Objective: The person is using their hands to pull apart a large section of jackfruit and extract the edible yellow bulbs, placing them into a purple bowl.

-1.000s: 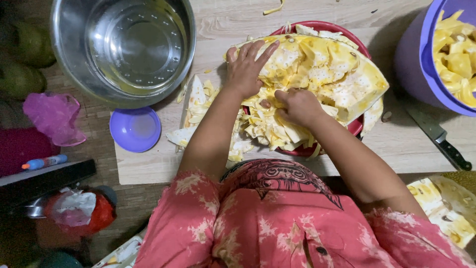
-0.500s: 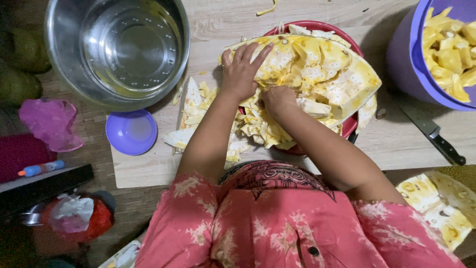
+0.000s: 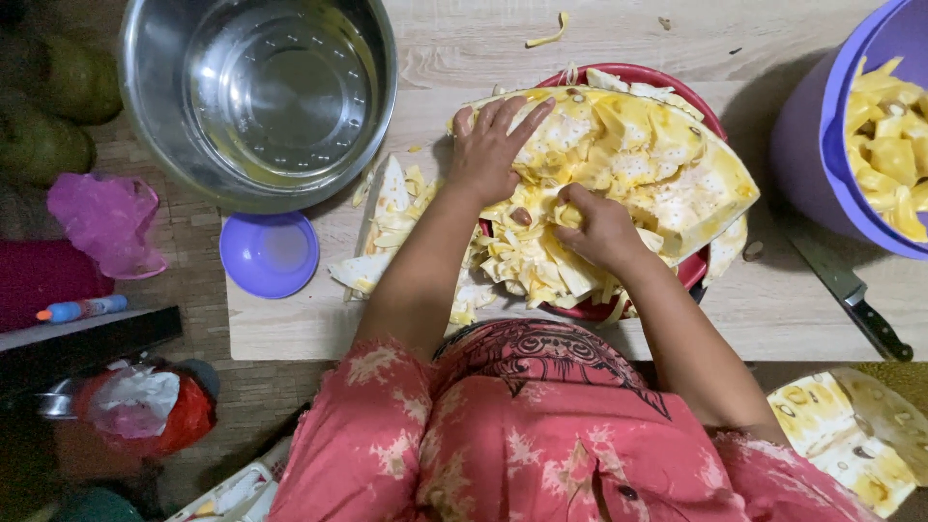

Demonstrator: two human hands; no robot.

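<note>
Gripping the jackfruit (image 3: 638,164) with 2 hands (image 3: 541,184).

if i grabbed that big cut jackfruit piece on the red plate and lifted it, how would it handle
The jackfruit piece probably feels heavy: it overhangs the red plate and looks thick. It may be slippery or sticky, since its cut face looks moist where the left hand presses and the right hand digs in. Loose strips at its edge would likely flop or drop off.

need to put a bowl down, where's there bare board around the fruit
Bare board runs along the far edge, between the steel bowl and purple bucket. A smaller patch lies near the knife. Around the red tray and both hands it is crowded with scraps.
</note>
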